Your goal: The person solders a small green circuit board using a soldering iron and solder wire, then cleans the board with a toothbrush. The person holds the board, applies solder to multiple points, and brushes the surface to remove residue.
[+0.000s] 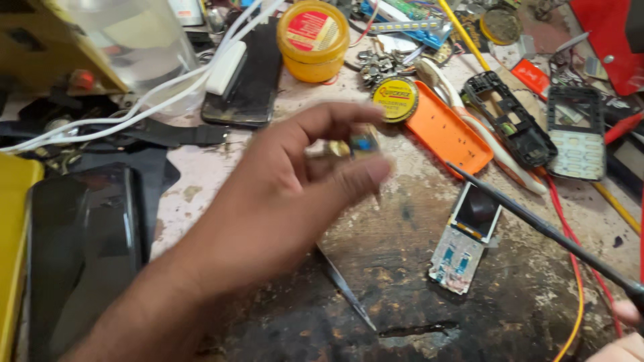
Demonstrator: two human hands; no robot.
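Observation:
My left hand [295, 181] is raised over the stained workbench [402, 268], pinching a small blurred part [354, 146] with gold and blue on it between thumb and fingers. My right hand [627, 332] shows only at the bottom right corner, gripping a long black tool [537, 224] whose thin tip points up-left toward the orange cover. A bare phone circuit board with a small screen [467, 238] lies on the bench below that tool. Metal tweezers [345, 288] rest on the bench under my left wrist.
A black phone [84, 248] lies at left, another [251, 80] at the back with white cables. A yellow jar [313, 40], a round yellow tin [395, 99], an orange cover [449, 127], a black phone frame [508, 121] and a keypad panel [575, 134] crowd the back right.

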